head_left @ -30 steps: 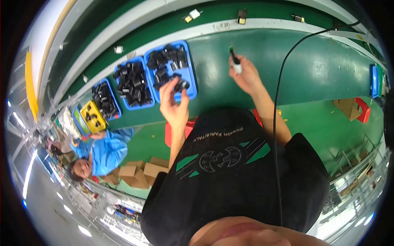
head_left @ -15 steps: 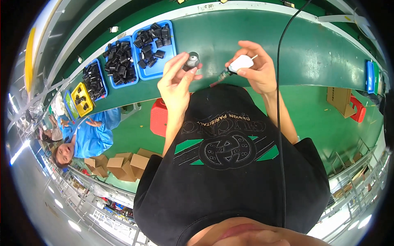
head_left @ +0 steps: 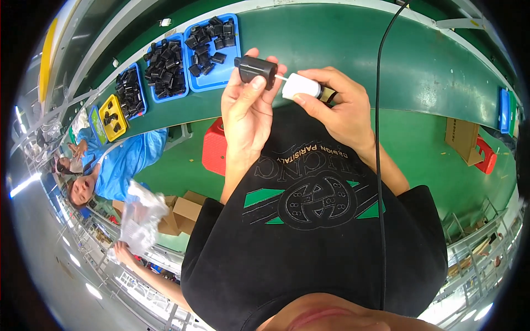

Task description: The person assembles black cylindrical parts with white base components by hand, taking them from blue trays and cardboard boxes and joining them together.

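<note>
In my left hand (head_left: 247, 105) is a black plastic housing (head_left: 257, 69), pinched between thumb and fingers and lying nearly level above the green bench. My right hand (head_left: 342, 102) grips a small white bottle (head_left: 301, 86) with a thin pale nozzle. The bottle lies on its side, its nozzle pointing left at the right end of the housing. Whether the tip touches the housing or enters it, I cannot tell. Both hands are close together in front of my chest.
Blue trays (head_left: 212, 81) of black parts and a yellow tray (head_left: 120, 128) line the bench's left. A black cable (head_left: 377, 143) hangs beside my right arm. A red stool (head_left: 214, 149) stands below. At left are a blue-clothed person (head_left: 121, 171) and another person's hand (head_left: 122, 252) holding a plastic bag (head_left: 142, 218).
My left hand has turned the housing from end-on to sideways. My right hand has swung the bottle's nozzle round to the housing. Another person's arm with a plastic bag has appeared at lower left.
</note>
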Tool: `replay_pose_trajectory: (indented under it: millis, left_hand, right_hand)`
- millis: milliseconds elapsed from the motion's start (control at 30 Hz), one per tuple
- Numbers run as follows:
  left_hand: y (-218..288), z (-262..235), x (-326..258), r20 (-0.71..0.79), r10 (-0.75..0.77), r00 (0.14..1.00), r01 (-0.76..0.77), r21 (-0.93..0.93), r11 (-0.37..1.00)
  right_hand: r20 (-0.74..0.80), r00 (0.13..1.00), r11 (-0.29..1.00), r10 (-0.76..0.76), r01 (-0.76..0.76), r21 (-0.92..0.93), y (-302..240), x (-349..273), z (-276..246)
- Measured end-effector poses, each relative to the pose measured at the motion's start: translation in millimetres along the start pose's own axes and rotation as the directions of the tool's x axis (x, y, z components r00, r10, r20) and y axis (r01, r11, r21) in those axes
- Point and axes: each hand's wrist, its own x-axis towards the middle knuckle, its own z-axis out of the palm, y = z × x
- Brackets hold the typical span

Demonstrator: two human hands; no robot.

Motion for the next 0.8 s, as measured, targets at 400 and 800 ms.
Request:
replay_pose_trajectory:
  millis: [400,800]
  left_hand:
    - [11,4,-14,0.044,0.088,0.995,-0.098,0.335,0.937]
    - [22,12,-31,0.098,0.072,0.993,-0.108,0.443,0.89]
  right_hand:
    - [0.062,0.995,0.994,-0.074,0.078,-0.071,-11,0,1]
    - [0.13,0.974,0.982,-0.186,0.179,0.063,-8,-2,6]
